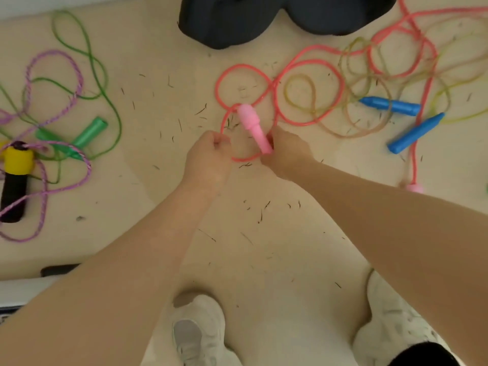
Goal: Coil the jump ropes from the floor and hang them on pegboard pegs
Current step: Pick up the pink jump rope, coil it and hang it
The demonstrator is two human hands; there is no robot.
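Note:
A pink jump rope (311,51) lies in loose loops across the floor. My right hand (286,154) grips one of its pink handles (252,125), which points up and away from me. My left hand (208,154) pinches the pink cord just left of that handle, and a small loop hangs between the two hands. The rope's other pink handle (414,188) rests on the floor at the right. A yellowish rope (364,83) with two blue handles (390,105) tangles with the pink loops.
A green rope with green handles (89,133) and a purple braided rope (52,83) with a yellow-and-black handle (15,175) lie at the left. A dark cushion-like object (264,17) sits at the top. My shoes (198,331) stand below. Small debris litters the floor.

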